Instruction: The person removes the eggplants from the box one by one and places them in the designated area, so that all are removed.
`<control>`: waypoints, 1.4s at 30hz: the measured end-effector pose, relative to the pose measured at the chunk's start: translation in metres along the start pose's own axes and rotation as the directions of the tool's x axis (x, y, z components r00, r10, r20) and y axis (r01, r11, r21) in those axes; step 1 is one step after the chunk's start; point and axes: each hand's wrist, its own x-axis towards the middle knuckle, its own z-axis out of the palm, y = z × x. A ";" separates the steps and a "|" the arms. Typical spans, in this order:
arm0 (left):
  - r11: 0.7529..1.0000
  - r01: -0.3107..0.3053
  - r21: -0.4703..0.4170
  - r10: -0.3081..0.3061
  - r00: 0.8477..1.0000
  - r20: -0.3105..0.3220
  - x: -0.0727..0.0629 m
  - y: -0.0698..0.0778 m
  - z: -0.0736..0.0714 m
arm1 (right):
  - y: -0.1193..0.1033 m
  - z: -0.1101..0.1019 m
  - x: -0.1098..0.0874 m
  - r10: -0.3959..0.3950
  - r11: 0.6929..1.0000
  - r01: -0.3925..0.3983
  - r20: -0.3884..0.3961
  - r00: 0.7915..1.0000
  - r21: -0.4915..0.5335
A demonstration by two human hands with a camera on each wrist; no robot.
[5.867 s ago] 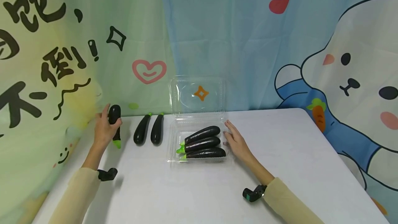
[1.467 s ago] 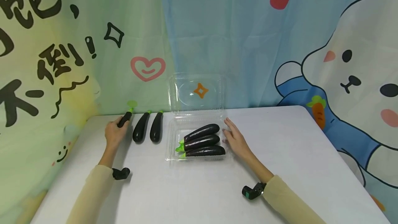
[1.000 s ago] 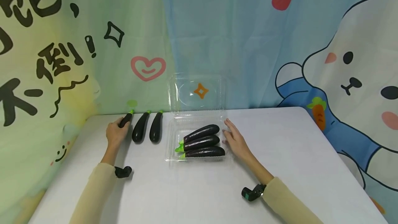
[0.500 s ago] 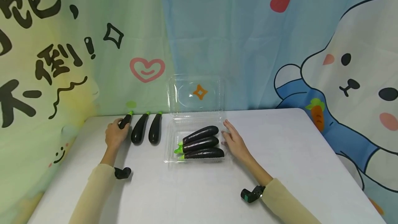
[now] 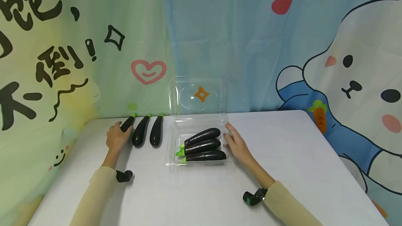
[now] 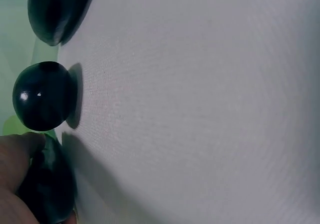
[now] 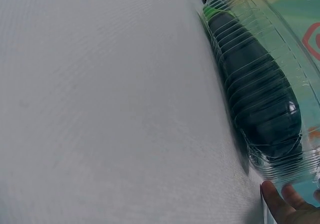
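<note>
My left hand point(image 5: 117, 137) grips a black eggplant point(image 5: 127, 123) by its sides at the table's back left, its green stem end pointing away. In the left wrist view, thumb and fingertips wrap this eggplant point(image 6: 52, 184). Two more eggplants, a middle one point(image 5: 141, 132) and a right one point(image 5: 156, 132), lie beside it in a row. A clear plastic clamshell box point(image 5: 174, 136) holds three eggplants point(image 5: 203, 145) lying crosswise, stems to the left. My right hand point(image 5: 238, 147), fingers loosely extended, rests at the box's right side; its fingertips point(image 7: 270, 190) appear against the box end.
The box's transparent lid point(image 5: 185, 98) stands raised at the back, near the printed curtain point(image 5: 251, 44). The white table point(image 5: 188, 194) ends at that curtain. Small black cameras point(image 5: 124, 176) sit at both wrists.
Since the earliest frame, my left hand has moved right and turned the eggplant stem-away, lowering it beside the other two. It barely shifts in the last second. My right hand stays at the box.
</note>
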 end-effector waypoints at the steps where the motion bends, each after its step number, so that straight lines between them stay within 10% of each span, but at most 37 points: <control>1: 1.000 0.001 -0.001 -0.001 1.000 -0.004 -0.001 0.000 0.000 | 0.000 0.000 0.000 0.002 1.000 -0.002 -0.001 1.000 0.005; 23: 1.000 -0.012 -0.028 0.011 0.999 -0.040 0.003 0.007 -0.008 | -0.002 -0.002 0.003 0.014 1.000 -0.014 0.019 1.000 -0.001; 28: 0.993 -0.108 -0.041 0.101 0.985 -0.139 0.000 0.008 -0.008 | 0.000 -0.001 0.002 0.011 1.000 -0.010 0.023 1.000 -0.007; 31: 0.970 -0.236 -0.058 0.216 0.946 -0.240 -0.003 0.014 -0.006 | 0.000 0.000 0.001 0.012 1.000 -0.012 0.023 1.000 -0.007; 34: 0.910 -0.406 -0.086 0.358 0.872 -0.333 -0.006 0.023 -0.004 | 0.000 0.000 0.002 0.018 1.000 -0.017 0.023 1.000 -0.007; 39: 0.721 -0.680 -0.132 0.591 0.703 -0.396 -0.021 0.043 0.003 | 0.000 0.000 0.002 0.018 1.000 -0.018 0.023 1.000 -0.002; 42: 0.629 -0.765 -0.140 0.689 0.632 -0.354 -0.037 0.057 0.009 | 0.000 0.000 0.002 0.015 1.000 -0.015 0.022 1.000 -0.001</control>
